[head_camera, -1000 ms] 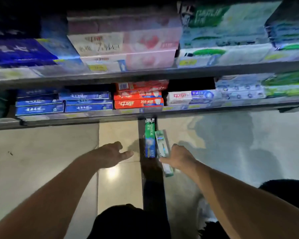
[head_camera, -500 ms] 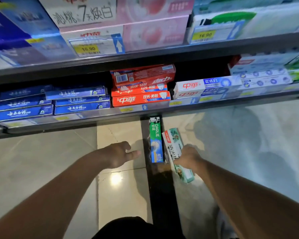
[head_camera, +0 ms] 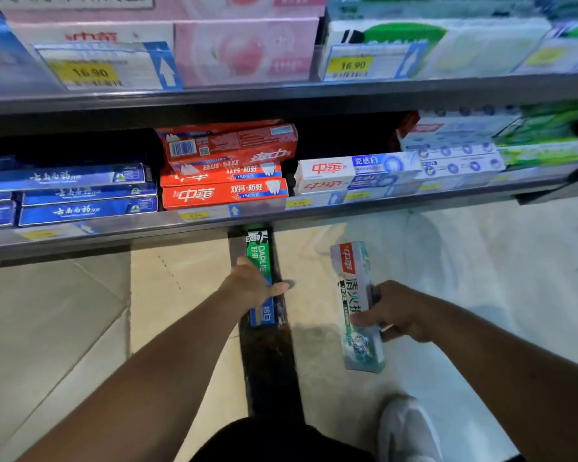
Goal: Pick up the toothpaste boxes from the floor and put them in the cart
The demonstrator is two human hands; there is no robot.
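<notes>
Shop aisle, stocked shelves (head_camera: 281, 95) above tiled floor (head_camera: 64, 311): left hand (head_camera: 252, 286), fingers open, reaches onto green box (head_camera: 262, 278) lying flat on floor, not yet gripped; right hand (head_camera: 397, 313) grips pale box (head_camera: 357, 305), lifted clear; cart not in view, so neither box delivered, task early.

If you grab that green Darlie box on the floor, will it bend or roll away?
Probably neither. The green Darlie box is a long carton with flat sides lying flat on the dark floor strip, so it shouldn't roll. The similar box in the right hand stays straight when held mid-length, so it's likely stiff and light. Its glossy print might be a bit slippery.
</notes>
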